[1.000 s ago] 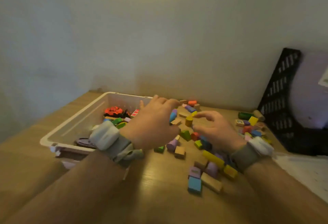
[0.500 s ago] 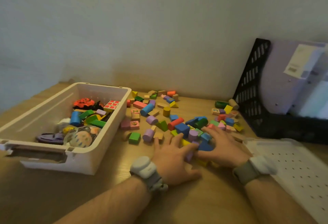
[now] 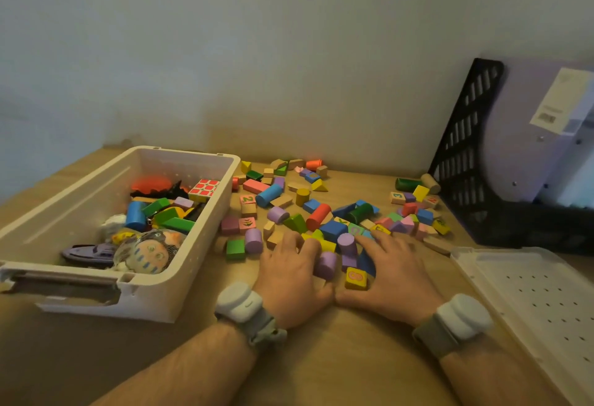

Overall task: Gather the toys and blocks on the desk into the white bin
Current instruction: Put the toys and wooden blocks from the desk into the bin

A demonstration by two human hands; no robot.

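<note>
The white bin [image 3: 180, 277] stands at the left on the wooden desk [image 3: 337, 357]. It holds a Rubik's cube [image 3: 204, 188], a blue cylinder, green blocks, a purple boat and a netted ball. Many coloured wooden blocks [image 3: 318, 216] lie scattered to the right of the bin. My left hand [image 3: 289, 274] and my right hand [image 3: 392, 274] lie low on the desk, thumbs nearly touching. Between them they enclose a small cluster: purple cylinders [image 3: 326, 264], a yellow block [image 3: 355, 278] and a blue block. The fingers of both hands lie over and against the blocks without gripping any.
A black mesh file holder [image 3: 466, 164] with a pale folder stands at the right against the wall. A white perforated lid [image 3: 530, 293] lies flat at the near right. More blocks [image 3: 414, 200] sit close to the holder.
A second ago both hands were up by the bin's right side. They have come down onto the near blocks and drawn together around a cluster.
</note>
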